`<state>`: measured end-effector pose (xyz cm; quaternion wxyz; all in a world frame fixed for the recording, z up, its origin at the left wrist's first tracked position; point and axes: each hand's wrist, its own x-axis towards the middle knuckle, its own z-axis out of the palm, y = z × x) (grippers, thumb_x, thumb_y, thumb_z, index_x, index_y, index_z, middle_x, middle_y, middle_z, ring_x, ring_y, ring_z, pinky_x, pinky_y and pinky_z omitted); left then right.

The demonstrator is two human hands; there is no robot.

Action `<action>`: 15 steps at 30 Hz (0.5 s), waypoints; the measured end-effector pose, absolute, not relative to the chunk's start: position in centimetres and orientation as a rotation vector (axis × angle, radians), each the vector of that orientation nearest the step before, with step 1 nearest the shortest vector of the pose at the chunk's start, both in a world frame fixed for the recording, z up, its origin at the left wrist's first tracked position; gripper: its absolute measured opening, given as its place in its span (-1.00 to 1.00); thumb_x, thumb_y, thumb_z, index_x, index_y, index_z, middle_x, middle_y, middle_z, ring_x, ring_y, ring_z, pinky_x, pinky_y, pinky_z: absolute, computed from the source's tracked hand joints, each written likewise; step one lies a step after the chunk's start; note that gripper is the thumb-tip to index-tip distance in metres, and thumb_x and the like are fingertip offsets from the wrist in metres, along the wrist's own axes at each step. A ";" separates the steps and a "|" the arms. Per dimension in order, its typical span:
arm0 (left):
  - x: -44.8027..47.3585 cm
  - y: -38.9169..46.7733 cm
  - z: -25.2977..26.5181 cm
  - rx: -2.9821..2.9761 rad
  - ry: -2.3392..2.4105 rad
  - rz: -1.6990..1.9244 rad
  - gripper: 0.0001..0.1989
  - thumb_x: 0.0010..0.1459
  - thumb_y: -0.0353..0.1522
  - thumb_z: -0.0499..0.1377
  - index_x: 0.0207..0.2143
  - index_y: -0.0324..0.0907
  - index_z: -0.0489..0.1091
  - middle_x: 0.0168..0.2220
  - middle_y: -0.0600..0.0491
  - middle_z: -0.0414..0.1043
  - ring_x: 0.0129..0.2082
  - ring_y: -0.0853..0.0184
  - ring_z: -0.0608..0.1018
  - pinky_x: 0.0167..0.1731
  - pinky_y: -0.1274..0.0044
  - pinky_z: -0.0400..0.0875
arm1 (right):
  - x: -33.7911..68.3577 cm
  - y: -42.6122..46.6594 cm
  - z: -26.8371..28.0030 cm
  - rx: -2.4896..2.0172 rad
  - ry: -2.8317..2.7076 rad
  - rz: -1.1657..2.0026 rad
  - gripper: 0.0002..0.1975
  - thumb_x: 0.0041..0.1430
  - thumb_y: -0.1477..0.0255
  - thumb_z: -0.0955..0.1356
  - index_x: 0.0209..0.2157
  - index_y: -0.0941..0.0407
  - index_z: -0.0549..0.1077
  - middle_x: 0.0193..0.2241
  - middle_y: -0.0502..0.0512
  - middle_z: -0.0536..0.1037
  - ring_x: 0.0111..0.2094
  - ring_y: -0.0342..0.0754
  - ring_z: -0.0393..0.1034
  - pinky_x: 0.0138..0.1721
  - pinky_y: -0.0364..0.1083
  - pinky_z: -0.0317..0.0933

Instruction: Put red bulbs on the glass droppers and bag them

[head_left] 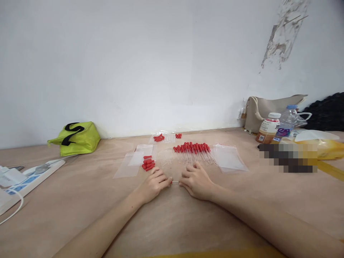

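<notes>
My left hand is closed, with the fingertips pinching a red rubber bulb that is mostly hidden. From the bulb a thin clear dropper tube runs level to my right hand, whose closed fingers grip its other end. Whether the tube sits inside the bulb I cannot tell. Just beyond my left hand lies a small pile of loose red bulbs. Bare clear tubes lie beyond the gap between my hands. Past my right hand, several droppers with red bulbs lie side by side in a row.
Clear plastic bags lie at left and right. More red bulbs lie near the wall. A yellow-green bag and a power strip are on the left. Bottles and a beige bag stand at right.
</notes>
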<state>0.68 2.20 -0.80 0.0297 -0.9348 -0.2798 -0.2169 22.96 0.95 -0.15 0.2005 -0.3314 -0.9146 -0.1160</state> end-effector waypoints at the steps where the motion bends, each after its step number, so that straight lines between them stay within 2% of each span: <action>1: 0.6 2.1 -0.8 -2.882 -0.901 -0.709 -0.77 0.21 -0.38 -0.04 -0.15 -0.07 0.36 -0.31 0.02 0.44 -0.26 0.30 0.39 -0.15 0.39 0.15 | 23.0 0.9 0.1 -0.954 -2.550 -0.302 -0.76 0.13 0.39 0.21 -0.50 0.11 0.45 -0.50 0.09 0.46 -0.34 -0.07 0.19 -0.31 -0.04 -0.16; 3: 0.5 1.8 -0.8 -2.846 -1.067 -0.873 -0.69 0.20 -0.35 -0.01 0.01 -0.07 0.22 -0.15 -0.01 0.37 -0.17 0.28 0.36 -0.13 0.41 0.19 | 23.3 1.2 0.8 -1.066 -2.491 -0.209 -0.77 0.11 0.38 0.23 -0.49 0.10 0.46 -0.48 0.08 0.47 -0.35 -0.08 0.22 -0.30 -0.05 -0.15; 5: 0.3 1.5 -0.6 -2.791 -1.259 -1.036 -0.59 0.17 -0.33 0.02 0.08 -0.09 0.10 -0.06 -0.04 0.29 -0.13 0.28 0.35 -0.13 0.43 0.23 | 23.5 2.3 1.6 -1.261 -2.357 -0.067 -0.77 0.11 0.38 0.22 -0.49 0.08 0.47 -0.48 0.04 0.49 -0.38 -0.10 0.26 -0.30 -0.07 -0.13; 8: 0.3 1.4 -0.4 -2.867 -1.318 -1.008 -0.71 0.16 -0.33 0.04 -0.05 -0.11 0.25 -0.14 -0.02 0.33 -0.18 0.29 0.39 -0.18 0.45 0.29 | 23.2 5.1 2.4 -1.559 -2.049 0.117 -0.75 0.12 0.37 0.18 -0.45 0.08 0.46 -0.46 0.01 0.51 -0.39 -0.11 0.31 -0.32 -0.12 -0.10; 11: 0.4 1.5 -0.4 -2.982 -1.227 -0.894 -0.82 0.17 -0.37 0.01 -0.22 -0.14 0.37 -0.25 0.01 0.38 -0.24 0.32 0.41 -0.21 0.48 0.30 | 22.0 8.2 2.2 -1.712 -1.790 0.132 -0.78 0.09 0.36 0.19 -0.30 0.08 0.41 -0.37 0.04 0.51 -0.30 -0.07 0.33 -0.29 -0.11 -0.08; 15: 0.5 1.6 -0.4 -2.987 -1.204 -0.919 -0.83 0.16 -0.39 0.02 -0.24 -0.15 0.37 -0.27 0.02 0.38 -0.25 0.33 0.42 -0.23 0.49 0.30 | 20.2 10.5 0.9 -1.803 -1.736 0.027 -0.80 0.06 0.39 0.20 -0.27 0.12 0.35 -0.42 0.08 0.50 -0.31 -0.02 0.35 -0.25 -0.06 -0.10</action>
